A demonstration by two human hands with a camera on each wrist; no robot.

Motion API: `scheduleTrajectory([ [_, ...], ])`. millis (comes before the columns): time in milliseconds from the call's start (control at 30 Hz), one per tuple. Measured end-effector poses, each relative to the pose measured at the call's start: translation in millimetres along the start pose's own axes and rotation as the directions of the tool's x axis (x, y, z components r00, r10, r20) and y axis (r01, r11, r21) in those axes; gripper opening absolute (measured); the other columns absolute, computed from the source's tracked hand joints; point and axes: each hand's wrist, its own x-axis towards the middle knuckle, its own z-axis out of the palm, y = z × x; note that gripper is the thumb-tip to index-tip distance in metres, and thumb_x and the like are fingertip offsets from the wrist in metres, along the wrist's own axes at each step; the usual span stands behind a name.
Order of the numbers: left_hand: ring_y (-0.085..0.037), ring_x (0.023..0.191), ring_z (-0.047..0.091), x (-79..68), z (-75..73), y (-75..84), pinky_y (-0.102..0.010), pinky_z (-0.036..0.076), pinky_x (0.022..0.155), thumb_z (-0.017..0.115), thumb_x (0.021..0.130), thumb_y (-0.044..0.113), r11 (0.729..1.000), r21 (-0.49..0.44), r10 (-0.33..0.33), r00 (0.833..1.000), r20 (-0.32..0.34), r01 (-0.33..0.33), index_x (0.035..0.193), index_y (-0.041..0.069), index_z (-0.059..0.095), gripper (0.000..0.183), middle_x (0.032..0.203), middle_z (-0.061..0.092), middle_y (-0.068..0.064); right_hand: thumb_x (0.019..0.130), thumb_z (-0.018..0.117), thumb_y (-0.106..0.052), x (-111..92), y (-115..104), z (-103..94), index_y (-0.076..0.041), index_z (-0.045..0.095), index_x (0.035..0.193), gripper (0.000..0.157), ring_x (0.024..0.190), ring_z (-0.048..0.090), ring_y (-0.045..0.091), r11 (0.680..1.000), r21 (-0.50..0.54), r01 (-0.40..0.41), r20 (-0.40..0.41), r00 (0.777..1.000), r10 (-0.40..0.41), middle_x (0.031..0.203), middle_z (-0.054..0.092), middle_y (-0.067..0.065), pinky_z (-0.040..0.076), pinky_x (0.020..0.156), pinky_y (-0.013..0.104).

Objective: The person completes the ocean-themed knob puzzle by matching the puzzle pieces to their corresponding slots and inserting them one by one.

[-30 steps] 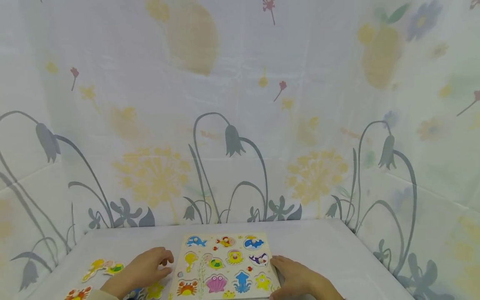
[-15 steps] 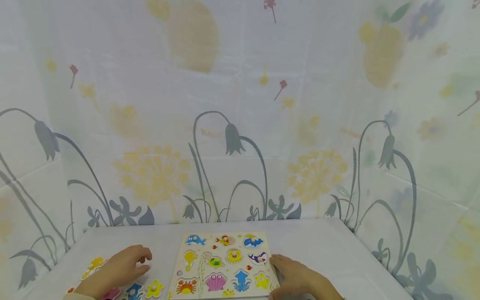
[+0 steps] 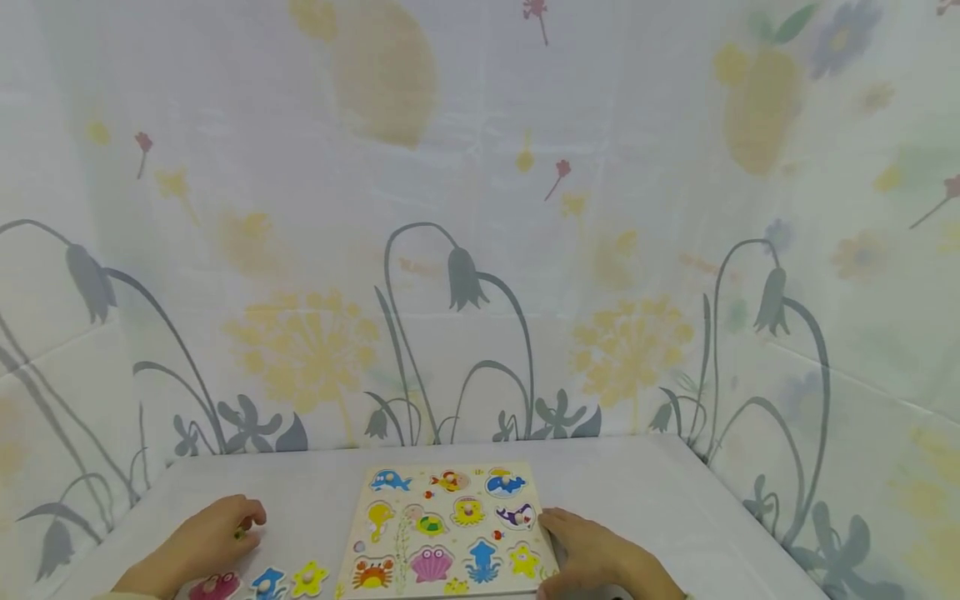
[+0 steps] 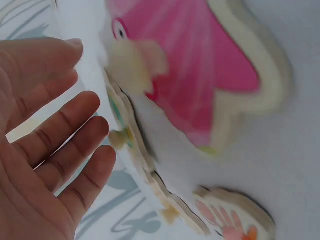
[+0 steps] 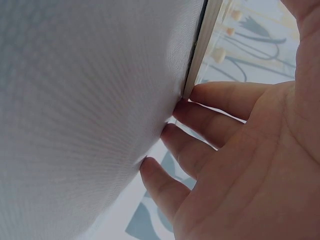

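A wooden knob puzzle board (image 3: 441, 542) with sea-animal pictures lies mid-table. My right hand (image 3: 596, 550) rests at its right edge. In the right wrist view, the right fingertips touch the white cloth and the board's edge (image 5: 202, 50). My left hand (image 3: 206, 540) hovers left of the board over loose pieces, its fingers loosely bent and holding nothing. Beneath it, a pink shell piece (image 4: 187, 65) with a knob lies in the left wrist view. A green piece (image 4: 122, 115), seen edge-on, lies just beyond the left fingertips, with a crab piece (image 4: 235, 220) lower down.
A blue squid piece (image 3: 267, 584) and a yellow starfish piece (image 3: 308, 578) lie between the left hand and the board. A white cloth covers the table (image 3: 637, 483). Behind it hangs a flower-printed curtain (image 3: 480, 350).
My left hand has moved left, away from the board and over the loose pieces, uncovering the squid and starfish pieces. My right hand and the board stay in place.
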Motion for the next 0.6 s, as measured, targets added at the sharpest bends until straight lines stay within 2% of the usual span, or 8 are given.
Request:
scheduleTrajectory([
  [333,-0.016,0.076,0.05,-3.8,-8.2,-23.6,-0.043,0.047,0.075,0.075,0.075,0.011,0.998,-0.023,-0.057,0.998,0.014,0.057,0.089,0.012,0.064,0.018,0.082,0.055,0.002,0.061,0.079,-0.061,1.0,1.7,-0.8,-0.007,0.048,0.138,0.099,0.133,0.037,0.036,1.0,-0.007,0.018,0.0,1.0,-0.018,0.144,0.043,0.012,0.03,0.103,0.058],
  [600,-0.017,0.072,0.045,-8.0,-12.5,-36.0,-0.038,0.042,0.068,0.072,0.072,0.008,0.997,-0.032,-0.07,0.997,0.031,0.071,0.088,0.01,0.064,0.018,0.077,0.049,0.001,0.061,0.08,-0.059,1.5,1.7,0.2,-0.006,0.048,0.137,0.098,0.132,0.038,0.037,1.0,0.015,0.019,0.003,1.0,-0.019,0.144,0.044,0.012,0.03,0.103,0.058],
])
